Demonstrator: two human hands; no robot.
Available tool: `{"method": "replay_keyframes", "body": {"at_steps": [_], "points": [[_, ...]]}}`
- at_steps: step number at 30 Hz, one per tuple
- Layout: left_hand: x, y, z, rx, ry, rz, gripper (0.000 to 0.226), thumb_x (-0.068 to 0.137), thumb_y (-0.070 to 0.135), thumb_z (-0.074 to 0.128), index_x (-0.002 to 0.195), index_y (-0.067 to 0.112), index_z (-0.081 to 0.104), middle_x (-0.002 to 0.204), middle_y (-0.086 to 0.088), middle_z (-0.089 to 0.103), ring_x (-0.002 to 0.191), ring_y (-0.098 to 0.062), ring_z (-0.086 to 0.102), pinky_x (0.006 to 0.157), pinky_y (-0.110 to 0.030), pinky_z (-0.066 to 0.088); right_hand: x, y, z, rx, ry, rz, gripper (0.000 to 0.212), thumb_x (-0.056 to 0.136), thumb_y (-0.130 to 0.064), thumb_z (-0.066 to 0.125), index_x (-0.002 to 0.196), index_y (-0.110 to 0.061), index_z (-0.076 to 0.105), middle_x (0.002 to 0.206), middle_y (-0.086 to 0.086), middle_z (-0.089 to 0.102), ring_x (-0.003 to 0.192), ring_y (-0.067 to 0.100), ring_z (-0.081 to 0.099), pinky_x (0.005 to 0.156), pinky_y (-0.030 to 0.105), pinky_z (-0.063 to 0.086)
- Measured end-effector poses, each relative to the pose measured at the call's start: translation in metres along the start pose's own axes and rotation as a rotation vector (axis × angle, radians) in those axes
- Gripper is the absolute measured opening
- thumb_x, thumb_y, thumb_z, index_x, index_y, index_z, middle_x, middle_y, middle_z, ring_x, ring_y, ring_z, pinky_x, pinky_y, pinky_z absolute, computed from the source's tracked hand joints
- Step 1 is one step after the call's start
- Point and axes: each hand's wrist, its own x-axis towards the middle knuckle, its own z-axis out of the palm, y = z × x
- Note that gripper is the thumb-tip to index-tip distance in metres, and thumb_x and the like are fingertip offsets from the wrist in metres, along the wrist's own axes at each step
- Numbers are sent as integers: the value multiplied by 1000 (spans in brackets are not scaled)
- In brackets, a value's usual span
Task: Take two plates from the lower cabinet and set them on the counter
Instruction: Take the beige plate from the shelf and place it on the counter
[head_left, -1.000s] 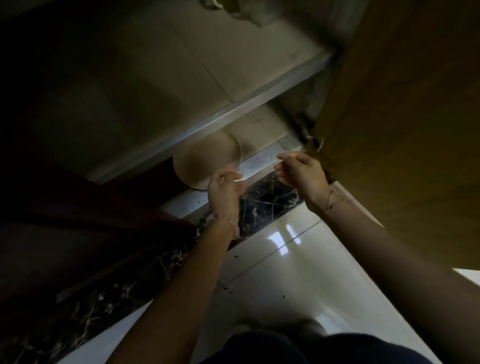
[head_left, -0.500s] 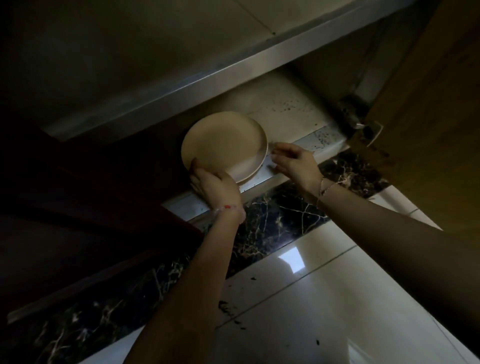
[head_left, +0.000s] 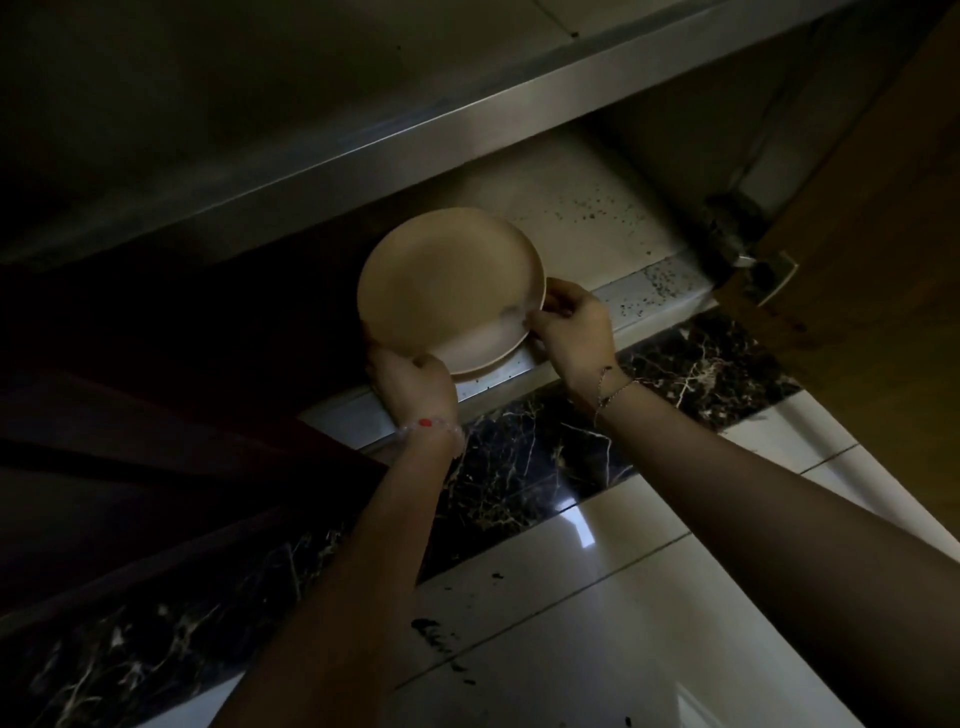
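Note:
A round beige plate (head_left: 447, 280) lies on the bottom shelf of the open lower cabinet (head_left: 587, 218), near its front lip. A second rim shows just under it at the near edge, so it rests on another plate. My left hand (head_left: 413, 387) grips the near-left rim of the plates. My right hand (head_left: 569, 325) pinches the right rim with its fingertips. The scene is dim and the left of the cabinet is in shadow.
A metal shelf edge (head_left: 415, 135) runs diagonally above the plates. The open wooden cabinet door (head_left: 872, 260) stands at the right with a hinge (head_left: 737, 244). Below lie a dark marble strip (head_left: 545, 452) and glossy white floor tiles (head_left: 597, 597).
My right hand has moved left from the shelf lip onto the plate's right rim. My left hand stays on the near-left rim. The view has closed in on the cabinet.

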Motion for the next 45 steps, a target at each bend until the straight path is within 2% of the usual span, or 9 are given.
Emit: {"method": "replay_keyframes", "body": {"at_steps": [5, 8, 13, 16, 21, 28, 32, 36, 45], "points": [[-15, 13, -8, -39, -25, 69, 67, 78, -12, 37, 143, -2, 25, 144, -23, 35, 133, -30, 40, 104, -21, 31, -12, -16, -15, -18, 25, -13, 41, 82, -5, 57, 122, -14, 61, 96, -8, 63, 99, 22, 64, 89, 43, 55], [-43, 33, -25, -38, -86, 63, 68, 76, -15, 36, 142, 1, 26, 145, -21, 34, 130, -27, 43, 100, -17, 31, -38, -30, -36, -21, 37, 38, 41, 81, 1, 57, 120, -10, 61, 100, -4, 64, 97, 18, 62, 87, 34, 54], [-95, 76, -56, -1, -231, 35, 73, 76, -16, 37, 144, 9, 25, 145, -16, 35, 126, -25, 46, 96, -16, 36, -90, -65, -75, 18, 112, 203, 43, 77, 3, 61, 118, -6, 55, 106, 13, 70, 93, 27, 67, 85, 48, 55], [-128, 113, -80, 81, -265, -20, 73, 78, -15, 40, 144, 11, 25, 145, -15, 36, 126, -27, 46, 94, -19, 38, -126, -102, -98, 5, 122, 259, 47, 77, 3, 59, 123, -5, 53, 89, 5, 67, 85, 24, 65, 84, 50, 55], [-186, 191, -131, 127, -303, -88, 75, 77, -17, 42, 144, 11, 27, 145, -18, 37, 126, -31, 45, 93, -25, 40, -192, -181, -136, 43, 160, 333, 45, 77, 5, 59, 119, -12, 56, 79, -10, 61, 79, 16, 60, 67, 25, 49], [-260, 291, -202, 122, -426, -99, 84, 70, -20, 38, 144, 20, 29, 148, -9, 37, 132, -26, 40, 106, -44, 40, -287, -286, -190, 80, 193, 455, 47, 77, 4, 59, 120, -15, 56, 102, 6, 62, 86, 23, 60, 60, 21, 45], [-296, 361, -233, 119, -461, -108, 80, 73, -20, 43, 140, 21, 33, 145, -9, 41, 129, -26, 45, 102, -47, 45, -330, -352, -223, 76, 210, 457, 43, 79, 2, 61, 120, -12, 57, 103, 1, 60, 93, 23, 59, 73, 28, 47], [-323, 425, -265, 128, -486, -117, 75, 77, -17, 43, 142, 17, 30, 146, -9, 37, 129, -26, 43, 101, -35, 42, -361, -418, -245, 99, 204, 420, 47, 83, -9, 64, 129, -11, 53, 116, 5, 60, 102, 26, 59, 85, 40, 55], [-367, 529, -309, 40, -531, -50, 70, 82, -13, 45, 142, 20, 32, 142, -4, 45, 127, -22, 46, 98, -28, 39, -404, -526, -290, 127, 238, 248, 40, 84, -13, 65, 122, -15, 53, 116, 3, 61, 104, 21, 61, 88, 35, 55]]}}
